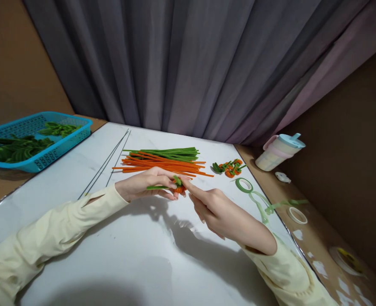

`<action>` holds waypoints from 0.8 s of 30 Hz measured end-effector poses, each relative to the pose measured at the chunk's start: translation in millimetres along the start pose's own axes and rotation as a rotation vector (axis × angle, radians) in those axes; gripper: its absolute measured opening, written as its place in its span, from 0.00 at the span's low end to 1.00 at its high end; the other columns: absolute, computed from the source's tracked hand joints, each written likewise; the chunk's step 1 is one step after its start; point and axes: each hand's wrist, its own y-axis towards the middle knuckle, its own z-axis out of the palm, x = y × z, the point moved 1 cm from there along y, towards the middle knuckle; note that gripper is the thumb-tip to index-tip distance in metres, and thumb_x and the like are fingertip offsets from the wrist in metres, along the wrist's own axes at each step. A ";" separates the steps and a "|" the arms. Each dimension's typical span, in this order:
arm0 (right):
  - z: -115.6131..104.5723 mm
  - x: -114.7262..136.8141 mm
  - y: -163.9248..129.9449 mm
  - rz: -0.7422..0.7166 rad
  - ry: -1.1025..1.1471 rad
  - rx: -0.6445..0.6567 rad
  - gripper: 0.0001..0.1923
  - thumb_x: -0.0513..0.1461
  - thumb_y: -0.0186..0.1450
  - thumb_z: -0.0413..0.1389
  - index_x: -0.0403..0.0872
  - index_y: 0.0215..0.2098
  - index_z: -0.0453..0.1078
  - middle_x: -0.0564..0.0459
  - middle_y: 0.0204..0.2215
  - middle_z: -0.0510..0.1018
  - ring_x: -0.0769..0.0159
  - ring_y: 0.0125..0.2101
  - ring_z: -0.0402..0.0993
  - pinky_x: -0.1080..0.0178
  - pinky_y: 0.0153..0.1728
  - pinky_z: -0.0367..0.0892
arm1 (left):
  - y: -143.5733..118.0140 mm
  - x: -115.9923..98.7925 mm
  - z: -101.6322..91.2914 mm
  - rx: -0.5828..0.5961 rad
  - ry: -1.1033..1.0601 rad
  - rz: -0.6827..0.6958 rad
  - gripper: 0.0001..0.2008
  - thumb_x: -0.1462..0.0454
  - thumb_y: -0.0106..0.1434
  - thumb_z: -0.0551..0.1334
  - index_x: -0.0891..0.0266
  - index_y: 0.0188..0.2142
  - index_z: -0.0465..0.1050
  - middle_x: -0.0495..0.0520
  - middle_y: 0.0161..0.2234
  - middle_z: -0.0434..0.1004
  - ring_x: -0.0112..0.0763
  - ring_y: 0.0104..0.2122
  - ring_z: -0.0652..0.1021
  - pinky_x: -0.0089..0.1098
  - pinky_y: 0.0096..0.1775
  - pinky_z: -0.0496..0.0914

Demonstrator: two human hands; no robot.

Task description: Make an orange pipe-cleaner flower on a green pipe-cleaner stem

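A white, faintly marbled bench (127, 255) spreads out below, shadowed beneath two arms in pale yellow sleeves (89, 214). Above its middle, the left hand (148, 182) holds a small orange-and-green piece (179, 188), its grip pinching it between thumb and fingers. The piece looks compact, rounded and fuzzy: ridged bright orange beneath, a stubby green tuft on top. A straight green length (157, 187) pokes out leftward by the fingers; whether it joins the piece I cannot tell. The right hand (213, 208) has its index finger at the piece's right edge, and I cannot tell whether this grip pinches anything.

Just beyond, right of the hands, lies a roll of green tape (251, 187). Orange stems (162, 163) lie loosely bunched, green stems (175, 152) behind them. Right of these sits a cluster of similar orange and green pieces (230, 173). Farther out stand a lidded tumbler (272, 156) and a blue basket (62, 151) of green leaf-like shapes (18, 148). A grey curtain (191, 63) hangs behind.
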 end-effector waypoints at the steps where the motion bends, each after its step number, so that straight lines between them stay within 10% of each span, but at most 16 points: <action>1: -0.5 0.0 -0.1 0.001 -0.007 -0.001 0.30 0.30 0.64 0.40 0.43 0.65 0.44 0.61 0.17 0.54 0.72 0.16 0.49 0.68 0.22 0.49 | 0.3 0.8 -0.7 -0.006 -0.005 -0.004 0.13 0.68 0.58 0.61 0.63 0.43 0.76 0.53 0.33 0.77 0.26 0.33 0.77 0.24 0.37 0.73; 16: -3.2 -2.3 -2.0 -0.074 -0.084 -0.025 0.25 0.30 0.65 0.42 0.47 0.60 0.55 0.61 0.17 0.52 0.73 0.17 0.48 0.69 0.22 0.49 | 6.8 18.0 -4.9 0.167 -0.272 -0.060 0.21 0.64 0.55 0.67 0.65 0.49 0.71 0.56 0.39 0.76 0.27 0.34 0.77 0.24 0.37 0.71; 24: -6.7 1.2 3.1 0.028 0.204 -0.031 0.20 0.35 0.68 0.41 0.44 0.58 0.58 0.62 0.15 0.63 0.78 0.10 0.56 0.74 0.16 0.55 | 8.2 17.8 -1.9 0.048 -0.177 0.042 0.20 0.69 0.57 0.65 0.65 0.50 0.69 0.55 0.37 0.76 0.26 0.34 0.77 0.25 0.39 0.71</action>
